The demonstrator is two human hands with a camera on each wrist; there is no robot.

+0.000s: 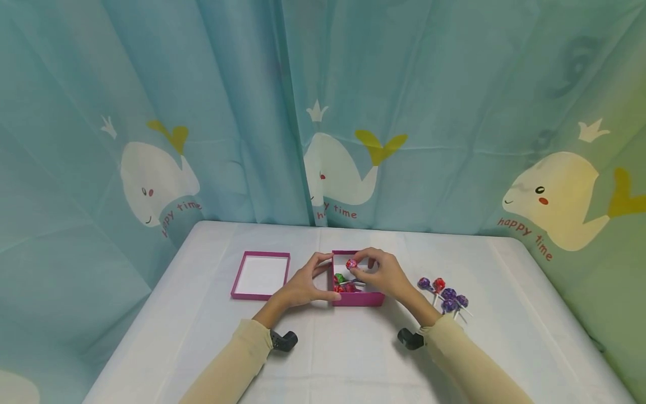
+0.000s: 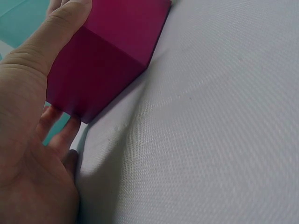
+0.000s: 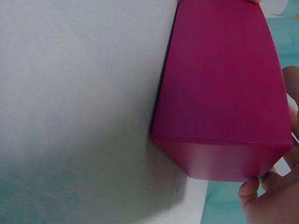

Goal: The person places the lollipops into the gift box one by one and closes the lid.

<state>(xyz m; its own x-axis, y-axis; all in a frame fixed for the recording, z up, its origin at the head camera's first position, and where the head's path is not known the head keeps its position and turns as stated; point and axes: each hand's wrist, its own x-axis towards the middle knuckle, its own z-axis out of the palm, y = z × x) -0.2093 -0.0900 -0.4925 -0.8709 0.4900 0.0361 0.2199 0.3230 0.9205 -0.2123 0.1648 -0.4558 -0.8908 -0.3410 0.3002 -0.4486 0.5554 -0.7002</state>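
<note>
Lollipops (image 1: 448, 293): Progress and Orientation

Status. I judge the work in hand to be part done. Several lollipops lie in the uncovered magenta box (image 1: 355, 299): a green one (image 1: 340, 278) and red ones (image 1: 350, 287) show at its left side. The right hand (image 1: 383, 272) hides part of the interior, so I cannot give a full count. One held lollipop (image 1: 350, 263) is at the box opening, not yet released. Five loose lollipops (image 1: 448, 304), four purple and one red, lie on the table (image 1: 353, 359) to the right of the box, well apart from it. The lid (image 1: 247, 296) lies off the box, to the left, hollow side up. By my reading, the held lollipop and the loose group are what is left.

Hands. From my remote position I see the left hand (image 1: 303, 286) clamped on the left end of the box, thumb at the near corner, fingers toward the far one. The right hand pinches the held lollipop. The hands are apart.

Orientation. The held lollipop's head points left, out of the pinch; its stick is hidden, so I cannot confirm the long axis. In the box, visible sticks run roughly left to right, heads at left. In the loose group, visible sticks lie at differing angles, mostly toward the near side.
</note>
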